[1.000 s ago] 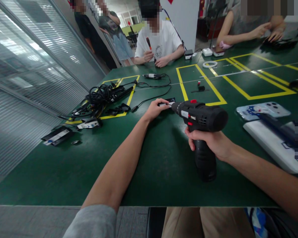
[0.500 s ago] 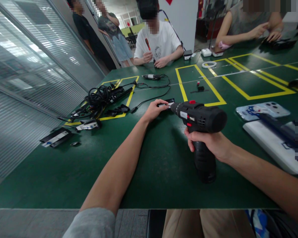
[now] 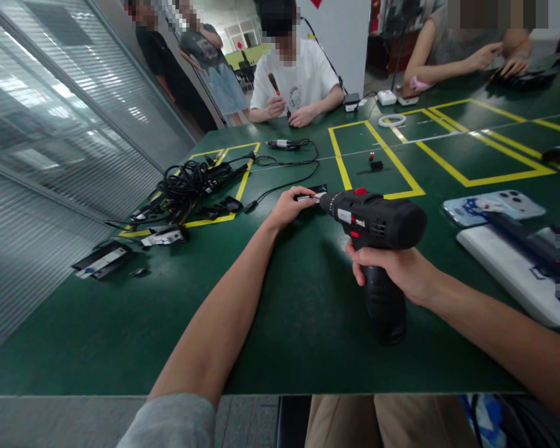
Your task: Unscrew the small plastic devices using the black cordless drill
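Note:
My right hand is wrapped round the grip of a black cordless drill with red switches. The drill lies level and points left, its chuck close to the fingertips of my left hand. Those fingers grip a small black part with a pale face on the green table. Fingers and chuck hide most of the part, so its exact kind and whether the bit touches it cannot be made out.
Tangled black cables and small black parts lie left, near two black-and-white pieces. A thin cable runs behind my left hand. At right are a phone and a white case. Across the table a person holds a screwdriver.
Hardly anything differs. Both hands, the drill and the small part keep their places, while the view shifts very slightly.

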`<state>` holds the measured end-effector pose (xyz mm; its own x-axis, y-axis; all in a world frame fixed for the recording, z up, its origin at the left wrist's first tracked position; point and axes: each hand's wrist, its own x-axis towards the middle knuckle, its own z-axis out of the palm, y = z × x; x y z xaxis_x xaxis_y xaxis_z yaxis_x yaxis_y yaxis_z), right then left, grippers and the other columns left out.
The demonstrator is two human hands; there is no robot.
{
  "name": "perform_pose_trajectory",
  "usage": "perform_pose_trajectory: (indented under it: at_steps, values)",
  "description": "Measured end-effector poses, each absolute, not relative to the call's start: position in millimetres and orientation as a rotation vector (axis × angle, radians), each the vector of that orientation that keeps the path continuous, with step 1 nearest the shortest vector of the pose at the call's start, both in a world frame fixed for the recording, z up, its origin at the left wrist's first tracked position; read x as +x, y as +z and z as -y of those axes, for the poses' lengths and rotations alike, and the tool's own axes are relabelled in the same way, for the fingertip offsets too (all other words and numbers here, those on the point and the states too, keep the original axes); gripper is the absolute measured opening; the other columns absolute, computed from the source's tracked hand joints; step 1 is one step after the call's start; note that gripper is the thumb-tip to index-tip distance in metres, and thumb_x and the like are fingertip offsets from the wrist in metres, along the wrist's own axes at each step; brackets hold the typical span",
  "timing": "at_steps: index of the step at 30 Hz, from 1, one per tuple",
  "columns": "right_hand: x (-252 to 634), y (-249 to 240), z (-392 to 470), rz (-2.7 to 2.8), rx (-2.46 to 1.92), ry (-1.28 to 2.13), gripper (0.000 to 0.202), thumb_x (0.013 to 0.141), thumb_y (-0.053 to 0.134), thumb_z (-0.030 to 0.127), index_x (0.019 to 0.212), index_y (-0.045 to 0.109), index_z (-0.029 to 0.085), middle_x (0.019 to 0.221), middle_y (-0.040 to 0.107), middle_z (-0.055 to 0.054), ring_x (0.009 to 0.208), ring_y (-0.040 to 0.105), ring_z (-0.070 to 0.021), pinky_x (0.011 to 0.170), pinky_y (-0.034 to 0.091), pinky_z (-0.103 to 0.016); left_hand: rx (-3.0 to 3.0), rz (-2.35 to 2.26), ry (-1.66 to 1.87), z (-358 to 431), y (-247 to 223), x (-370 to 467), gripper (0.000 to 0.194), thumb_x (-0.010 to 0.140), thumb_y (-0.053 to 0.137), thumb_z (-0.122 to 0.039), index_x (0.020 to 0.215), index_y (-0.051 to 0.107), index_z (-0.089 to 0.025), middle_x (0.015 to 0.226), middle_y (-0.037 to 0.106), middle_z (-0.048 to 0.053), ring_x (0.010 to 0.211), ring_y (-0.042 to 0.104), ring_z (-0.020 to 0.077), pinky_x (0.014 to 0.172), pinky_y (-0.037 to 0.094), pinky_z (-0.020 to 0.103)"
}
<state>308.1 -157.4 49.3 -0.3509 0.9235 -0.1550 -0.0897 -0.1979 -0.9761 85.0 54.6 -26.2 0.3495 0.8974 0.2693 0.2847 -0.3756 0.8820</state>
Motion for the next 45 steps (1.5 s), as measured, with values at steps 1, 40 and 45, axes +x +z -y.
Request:
perform_pose_trajectory:
  at_steps: [1,40,45]
  values:
    - [308.1,49.6,157.4,1.272,-1.063,1.659,0.008,0.08,0.064,0.026,0.079,0.06,0.02,0.06,0.061,0.001,0.056,0.055,-0.0164,0.064,0.04,-0.034,1.852,-1.033,1.02,-54.8,-26.4,84.9,0.031,0.069,0.076,-0.036,0.095,0.073,-0.018,0.103,0.071,0.005,0.098,0.061,0.019,0.095,0.045,0.034]
    - [307.4,51.4,157.0,1.285,-1.069,1.655,0.011,0.081,0.066,0.029,0.078,0.061,0.02,0.058,0.061,0.0,0.056,0.055,-0.0169,0.065,0.04,-0.035,1.867,-1.053,1.032,-56.8,-28.4,86.3,0.031,0.069,0.076,-0.038,0.094,0.074,-0.02,0.103,0.072,0.005,0.098,0.062,0.0206,0.096,0.046,0.036]
    - [307.7,51.3,157.3,1.285,-1.061,1.659,0.011,0.081,0.065,0.029,0.078,0.06,0.02,0.057,0.061,0.001,0.057,0.055,-0.0169,0.065,0.039,-0.034,1.886,-1.069,1.029,-54.7,-26.0,87.1,0.03,0.069,0.077,-0.038,0.093,0.074,-0.02,0.103,0.071,0.004,0.1,0.062,0.0211,0.098,0.044,0.036]
